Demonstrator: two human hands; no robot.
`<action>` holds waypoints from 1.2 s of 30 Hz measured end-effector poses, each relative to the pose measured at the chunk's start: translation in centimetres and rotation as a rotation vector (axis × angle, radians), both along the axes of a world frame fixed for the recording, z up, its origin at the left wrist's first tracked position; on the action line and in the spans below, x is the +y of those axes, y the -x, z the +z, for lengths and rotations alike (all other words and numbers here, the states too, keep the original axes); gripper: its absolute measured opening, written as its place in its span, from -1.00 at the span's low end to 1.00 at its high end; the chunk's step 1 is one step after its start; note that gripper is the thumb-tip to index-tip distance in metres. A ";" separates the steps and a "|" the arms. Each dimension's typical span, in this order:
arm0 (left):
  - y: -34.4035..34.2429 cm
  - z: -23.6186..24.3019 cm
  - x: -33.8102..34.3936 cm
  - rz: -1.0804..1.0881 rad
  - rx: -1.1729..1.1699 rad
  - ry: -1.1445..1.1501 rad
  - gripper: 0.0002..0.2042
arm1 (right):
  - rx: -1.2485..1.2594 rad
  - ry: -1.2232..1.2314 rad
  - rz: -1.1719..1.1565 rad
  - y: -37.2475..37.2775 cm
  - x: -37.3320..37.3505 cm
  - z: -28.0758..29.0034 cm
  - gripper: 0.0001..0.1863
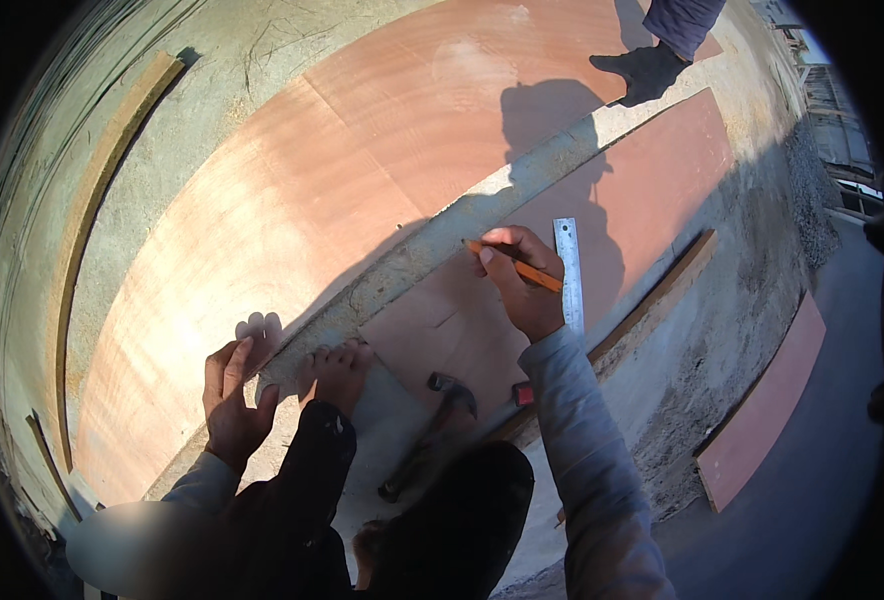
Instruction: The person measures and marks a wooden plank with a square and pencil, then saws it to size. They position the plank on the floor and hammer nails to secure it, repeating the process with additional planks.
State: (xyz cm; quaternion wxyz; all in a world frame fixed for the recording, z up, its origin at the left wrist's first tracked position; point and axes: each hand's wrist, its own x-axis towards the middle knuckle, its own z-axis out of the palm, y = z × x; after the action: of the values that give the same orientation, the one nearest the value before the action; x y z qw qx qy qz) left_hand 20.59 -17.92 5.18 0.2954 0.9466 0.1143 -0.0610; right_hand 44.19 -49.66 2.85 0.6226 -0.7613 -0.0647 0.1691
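Observation:
My right hand (528, 285) grips an orange pencil (532, 273) whose tip points left, over the bare strip between the plywood pieces. Just right of it, a metal ruler (567, 262) lies on the smaller reddish plywood sheet (662, 170), partly hidden by my wrist. My left hand (235, 405), thumb and fingers apart and holding nothing, is at the near edge of the large curved plywood sheet (262, 220); whether it touches the sheet I cannot tell. A hammer (427, 435) lies between my legs. Near my right forearm sits a small red object (523, 394), partly covered.
Another person's black-gloved hand (647, 75) rests near the large sheet's far edge. A long timber strip (97, 230) lies at left, another timber piece (657, 295) right of the ruler. One more plywood piece (762, 400) lies far right. My bare foot (337, 375) is beside the bare strip.

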 end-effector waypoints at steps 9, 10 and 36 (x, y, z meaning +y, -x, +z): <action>2.5 -1.5 -1.9 1.006 0.465 1.245 -0.22 | 0.317 -0.474 -0.466 -0.9 6.6 -5.9 -0.67; 2.3 -2.1 -1.9 1.040 0.413 1.327 -0.20 | 0.416 -0.548 -0.459 -0.7 7.4 -6.2 -0.68; -5.5 4.9 -4.0 1.559 -0.175 1.177 -0.59 | -0.721 -0.145 0.431 -7.0 4.6 5.8 -0.84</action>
State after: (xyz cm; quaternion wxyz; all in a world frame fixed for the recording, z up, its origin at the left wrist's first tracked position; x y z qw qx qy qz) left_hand 26.10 -21.94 10.10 0.6851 0.3084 0.6365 0.1743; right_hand 51.14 -45.09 8.66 0.5625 -0.6951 -0.4476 0.0131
